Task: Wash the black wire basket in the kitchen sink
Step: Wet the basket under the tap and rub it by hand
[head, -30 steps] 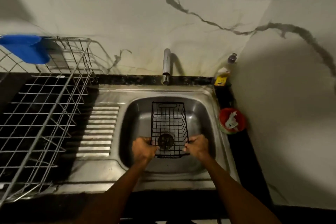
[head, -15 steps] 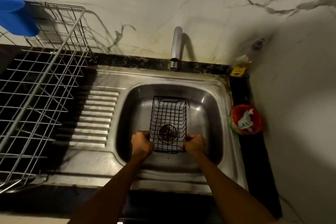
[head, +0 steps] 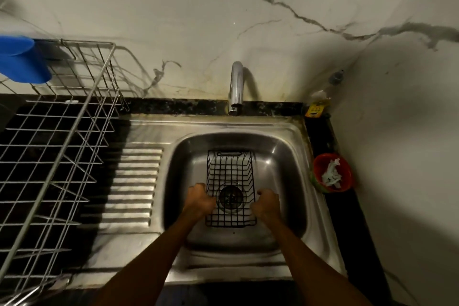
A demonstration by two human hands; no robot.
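I am still gripping the black wire basket (head: pixel 229 189) with left hand (head: pixel 198 200) and right hand (head: pixel 267 204), lowering it deeper over the sink (head: pixel 285 156) drain; the tap (head: pixel 236 87) is not running yet.

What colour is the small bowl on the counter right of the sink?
Red-orange bowl, with crumpled white scraps inside; the head view shows it best.

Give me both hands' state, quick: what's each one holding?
Left hand: closed on the black wire basket, left side.
Right hand: closed on the basket's right side.
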